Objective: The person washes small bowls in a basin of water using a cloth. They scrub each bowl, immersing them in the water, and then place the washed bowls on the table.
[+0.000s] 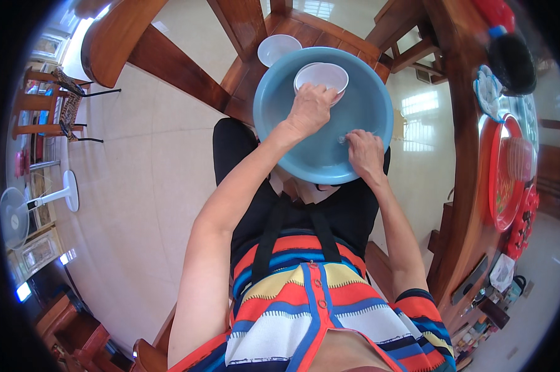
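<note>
Striped shirt (305, 310) fills the lower view; beyond it a blue basin (360, 115) rests on the person's lap; left hand (310, 108) grips the rim of a white bowl (323, 75) inside the basin, fingers curled over it; right hand (365, 154) is closed on something small, unclear what; another white bowl (276, 48) sits on a wooden chair (305, 34) beyond.

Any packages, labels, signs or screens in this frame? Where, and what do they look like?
Small lit screen: far lower left by the wooden furniture, a bright bluish-white rectangle.
White packet: lower right on the wooden table's edge, squarish and pale, with printing too small to make out.
Nothing else is clearly a package, label or sign; the items at the lower right are too small to tell.
</note>
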A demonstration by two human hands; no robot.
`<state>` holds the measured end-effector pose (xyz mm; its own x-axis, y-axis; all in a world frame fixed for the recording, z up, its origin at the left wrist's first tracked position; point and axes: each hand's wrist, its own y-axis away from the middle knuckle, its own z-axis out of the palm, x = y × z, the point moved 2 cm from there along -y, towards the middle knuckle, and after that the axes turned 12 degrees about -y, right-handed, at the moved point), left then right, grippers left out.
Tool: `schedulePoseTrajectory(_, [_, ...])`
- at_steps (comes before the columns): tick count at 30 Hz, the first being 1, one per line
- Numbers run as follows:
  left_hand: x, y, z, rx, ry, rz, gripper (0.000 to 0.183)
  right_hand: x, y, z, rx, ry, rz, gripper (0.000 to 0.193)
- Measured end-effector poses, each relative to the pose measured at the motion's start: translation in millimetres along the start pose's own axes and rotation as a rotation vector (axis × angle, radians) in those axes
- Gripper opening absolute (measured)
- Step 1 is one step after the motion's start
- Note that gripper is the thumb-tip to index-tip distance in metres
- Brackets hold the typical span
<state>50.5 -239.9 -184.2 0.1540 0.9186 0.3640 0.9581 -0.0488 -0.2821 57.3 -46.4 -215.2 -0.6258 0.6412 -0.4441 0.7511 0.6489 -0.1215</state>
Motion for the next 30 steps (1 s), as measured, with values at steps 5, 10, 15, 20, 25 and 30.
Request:
schedulePoseTrajectory(5, [-7.1, -1.2, -14.8, 0.309, 0.194, -0.040, 0.018, 0.9, -0.4, -0.7, 0.002, -0.011, 0.011, 0.018])
schedulePoseTrajectory(10, [-91.2, -18.2, -25.4, 0.452, 0.141, -0.526, 0.027, 0.8, -3.1, -3.3, -0.004, -0.028, 0.029, 0.019])
schedulePoseTrajectory(15, [-176.9, -21.5, 15.3, 0.271, 0.361, -0.943, 0.034, 0.0, -4.8, -4.2, -0.010, -0.041, 0.046, 0.020])
schedulePoseTrajectory(20, [-193.9, -30.1, 39.7, -0.005, 0.773, -1.042, 0.042, 2.3, -2.9, -4.7, 0.023, -0.063, 0.046, 0.019])
schedulePoseTrajectory(25, [-188.9, -38.3, 44.7, -0.059, 0.574, -1.085, 0.032, 1.4, -2.7, -6.5, 0.009, -0.056, 0.060, 0.018])
schedulePoseTrajectory(30, [-186.9, -31.4, 25.5, 0.121, 0.998, -1.134, 0.035, 6.3, -0.2, -1.8, 0.029, -0.040, 0.066, 0.017])
